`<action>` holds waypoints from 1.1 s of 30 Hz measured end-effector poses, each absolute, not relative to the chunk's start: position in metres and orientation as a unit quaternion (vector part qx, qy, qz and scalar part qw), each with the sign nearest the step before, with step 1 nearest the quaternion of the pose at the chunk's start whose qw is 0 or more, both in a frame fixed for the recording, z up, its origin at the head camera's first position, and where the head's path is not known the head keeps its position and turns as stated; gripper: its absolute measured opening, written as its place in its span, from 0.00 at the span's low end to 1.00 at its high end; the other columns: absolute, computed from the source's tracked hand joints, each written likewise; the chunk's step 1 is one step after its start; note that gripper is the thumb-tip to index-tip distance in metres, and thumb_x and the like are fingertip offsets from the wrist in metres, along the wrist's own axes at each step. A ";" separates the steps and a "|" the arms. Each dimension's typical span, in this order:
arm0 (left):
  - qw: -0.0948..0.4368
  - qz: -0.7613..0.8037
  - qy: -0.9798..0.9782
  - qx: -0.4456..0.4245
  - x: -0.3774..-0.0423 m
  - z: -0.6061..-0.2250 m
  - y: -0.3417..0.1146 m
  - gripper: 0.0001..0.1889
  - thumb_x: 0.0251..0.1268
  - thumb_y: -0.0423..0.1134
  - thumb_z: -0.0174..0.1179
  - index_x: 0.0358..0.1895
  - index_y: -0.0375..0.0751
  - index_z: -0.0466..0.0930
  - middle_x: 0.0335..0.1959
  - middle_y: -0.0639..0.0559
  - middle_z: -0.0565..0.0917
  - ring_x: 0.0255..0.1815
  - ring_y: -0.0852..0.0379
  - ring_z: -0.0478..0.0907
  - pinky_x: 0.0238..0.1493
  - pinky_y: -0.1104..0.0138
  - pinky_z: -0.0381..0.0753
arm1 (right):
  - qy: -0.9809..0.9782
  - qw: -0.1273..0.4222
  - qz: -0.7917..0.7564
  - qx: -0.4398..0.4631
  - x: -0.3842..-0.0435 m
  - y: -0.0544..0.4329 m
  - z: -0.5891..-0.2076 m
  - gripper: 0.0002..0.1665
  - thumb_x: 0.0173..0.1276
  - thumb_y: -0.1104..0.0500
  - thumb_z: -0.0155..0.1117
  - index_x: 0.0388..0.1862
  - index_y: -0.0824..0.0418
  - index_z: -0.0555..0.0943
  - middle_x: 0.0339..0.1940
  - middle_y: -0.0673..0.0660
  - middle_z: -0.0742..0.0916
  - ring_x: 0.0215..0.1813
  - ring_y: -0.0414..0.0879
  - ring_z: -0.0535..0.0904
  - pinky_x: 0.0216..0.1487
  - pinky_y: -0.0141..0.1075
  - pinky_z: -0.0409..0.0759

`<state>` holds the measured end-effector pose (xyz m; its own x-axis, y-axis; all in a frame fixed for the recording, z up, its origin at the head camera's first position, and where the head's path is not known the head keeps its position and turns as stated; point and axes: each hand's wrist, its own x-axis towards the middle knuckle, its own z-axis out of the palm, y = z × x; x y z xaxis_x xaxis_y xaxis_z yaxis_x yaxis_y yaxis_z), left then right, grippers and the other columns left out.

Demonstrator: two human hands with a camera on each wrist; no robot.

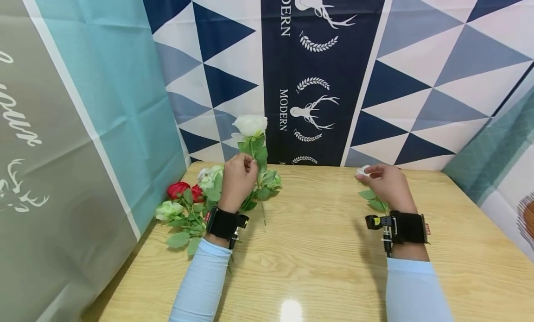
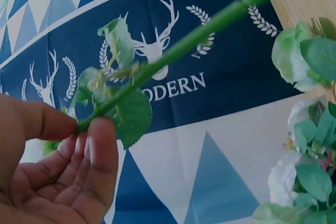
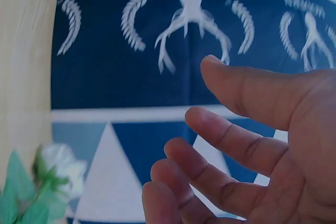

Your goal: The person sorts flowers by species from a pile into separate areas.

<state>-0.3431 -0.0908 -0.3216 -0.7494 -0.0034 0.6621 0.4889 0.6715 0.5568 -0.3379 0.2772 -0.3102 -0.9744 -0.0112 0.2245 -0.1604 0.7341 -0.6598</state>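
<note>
My left hand point(image 1: 238, 180) pinches the green stem point(image 2: 194, 43) of a white artificial rose point(image 1: 251, 126) between thumb and fingers. The bloom stands upright above the hand against the patterned cloth, with leaves point(image 2: 131, 119) just below it. Over the right side of the table is my right hand point(image 1: 390, 185), its fingers loosely spread with a gap to the thumb and nothing between them, as the right wrist view shows. Close by it lies another white flower point(image 3: 62, 167) with green leaves point(image 1: 372, 199), partly hidden by the hand in the head view.
A bunch of artificial flowers lies at the table's left, with red roses point(image 1: 178, 190), pale green blooms point(image 1: 168, 211) and leafy stems. Patterned cloth point(image 1: 308, 81) hangs behind the wooden table point(image 1: 317, 248), and a grey and teal cloth point(image 1: 104, 104) borders its left side.
</note>
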 end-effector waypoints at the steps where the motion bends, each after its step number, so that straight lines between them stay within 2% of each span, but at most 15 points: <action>1: 0.319 -0.384 -0.854 -0.145 -0.342 -0.322 -0.089 0.10 0.81 0.35 0.53 0.51 0.31 0.80 0.41 0.41 0.82 0.42 0.50 0.80 0.47 0.63 0.78 | -0.925 0.107 0.360 0.056 -0.336 0.271 -0.307 0.32 0.78 0.45 0.62 0.60 0.73 0.78 0.57 0.76 0.81 0.58 0.70 0.77 0.53 0.61 0.77; 5: 0.298 -0.408 -0.846 -0.171 -0.341 -0.321 -0.082 0.10 0.80 0.35 0.53 0.50 0.31 0.80 0.42 0.41 0.83 0.43 0.50 0.82 0.48 0.65 0.79 | -0.922 0.122 0.354 0.096 -0.330 0.246 -0.298 0.28 0.77 0.47 0.64 0.59 0.71 0.80 0.55 0.73 0.84 0.57 0.67 0.80 0.54 0.59 0.78; 9: 0.284 -0.431 -0.833 -0.200 -0.340 -0.321 -0.074 0.09 0.80 0.34 0.54 0.49 0.31 0.81 0.41 0.41 0.83 0.42 0.50 0.82 0.49 0.66 0.80 | -0.915 0.146 0.349 0.140 -0.325 0.219 -0.294 0.22 0.77 0.50 0.65 0.55 0.67 0.83 0.48 0.67 0.88 0.50 0.62 0.84 0.50 0.56 0.80; 16: 0.270 -0.476 -0.803 -0.235 -0.341 -0.319 -0.057 0.06 0.73 0.31 0.61 0.42 0.30 0.84 0.33 0.43 0.86 0.30 0.54 0.86 0.36 0.69 0.85 | -0.881 0.202 0.370 0.215 -0.320 0.170 -0.300 0.12 0.72 0.59 0.70 0.49 0.65 0.86 0.38 0.59 0.90 0.41 0.54 0.87 0.41 0.50 0.83; 20: 0.268 -0.489 -0.791 -0.252 -0.340 -0.319 -0.050 0.05 0.71 0.29 0.62 0.40 0.29 0.84 0.31 0.43 0.86 0.27 0.56 0.86 0.33 0.71 0.85 | -0.865 0.226 0.378 0.240 -0.318 0.150 -0.305 0.14 0.71 0.61 0.71 0.52 0.65 0.86 0.37 0.58 0.89 0.39 0.51 0.86 0.39 0.46 0.84; 25: 0.252 -0.505 -0.782 -0.262 -0.335 -0.318 -0.047 0.05 0.71 0.30 0.64 0.41 0.29 0.84 0.32 0.42 0.86 0.26 0.53 0.88 0.30 0.71 0.85 | -0.858 0.241 0.381 0.247 -0.316 0.141 -0.310 0.15 0.70 0.63 0.72 0.53 0.66 0.85 0.39 0.60 0.89 0.41 0.52 0.86 0.39 0.45 0.84; 29: 0.236 -0.516 -0.778 -0.271 -0.334 -0.319 -0.044 0.06 0.71 0.30 0.64 0.43 0.29 0.85 0.34 0.42 0.87 0.28 0.48 0.89 0.31 0.71 0.85 | -0.862 0.239 0.377 0.242 -0.318 0.141 -0.312 0.13 0.69 0.64 0.72 0.51 0.66 0.86 0.40 0.60 0.90 0.42 0.53 0.87 0.40 0.47 0.85; 33: 0.230 -0.514 -0.775 -0.287 -0.335 -0.320 -0.043 0.06 0.72 0.31 0.64 0.43 0.29 0.85 0.34 0.41 0.87 0.30 0.47 0.89 0.32 0.71 0.85 | -0.864 0.239 0.370 0.244 -0.321 0.142 -0.313 0.09 0.69 0.64 0.72 0.46 0.66 0.87 0.39 0.60 0.91 0.42 0.53 0.88 0.40 0.47 0.85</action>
